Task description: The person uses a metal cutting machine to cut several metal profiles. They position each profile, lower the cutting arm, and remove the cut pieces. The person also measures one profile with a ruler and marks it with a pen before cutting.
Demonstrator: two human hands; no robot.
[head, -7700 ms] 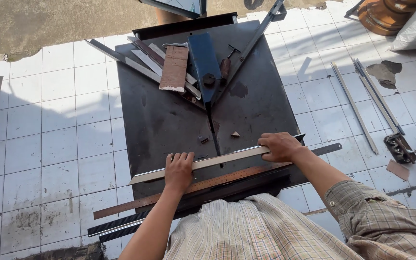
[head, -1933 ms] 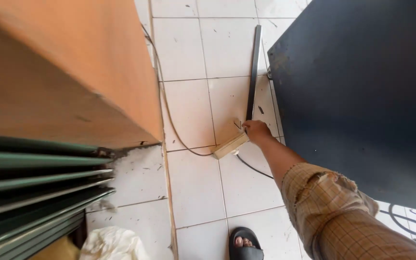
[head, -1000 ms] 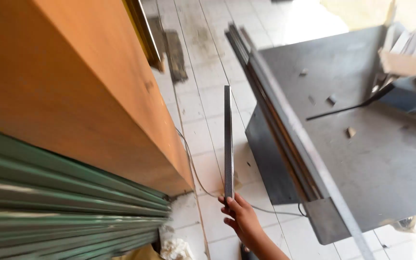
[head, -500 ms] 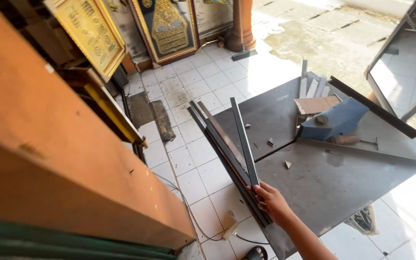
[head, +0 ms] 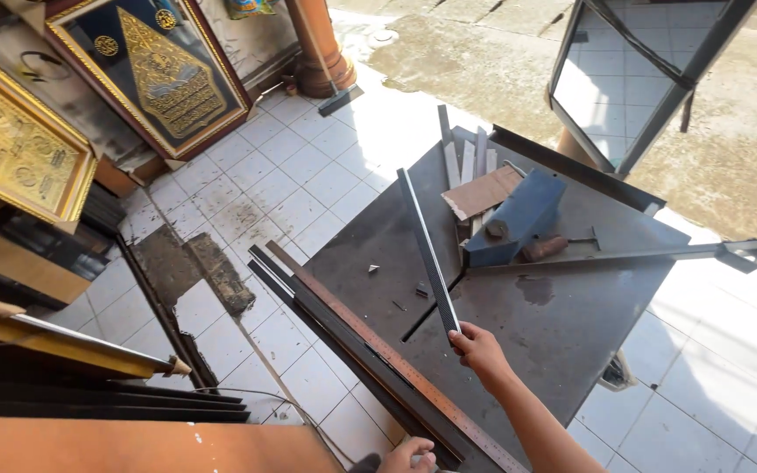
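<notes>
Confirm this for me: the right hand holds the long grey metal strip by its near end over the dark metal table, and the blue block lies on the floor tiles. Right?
Not quite. In the head view the blue block lies on the dark metal table, not on the floor tiles. The rest stands: the right hand holds the long grey metal strip by its near end over that table.

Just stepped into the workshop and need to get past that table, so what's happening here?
A person is at a dark metal table, seen from their own head camera. Their right hand grips the near end of a long thin metal strip, held out over the tabletop. Their left hand rests at the near end of a bundle of long dark bars along the table's edge. A blue block and short offcuts sit at the far side.
</notes>
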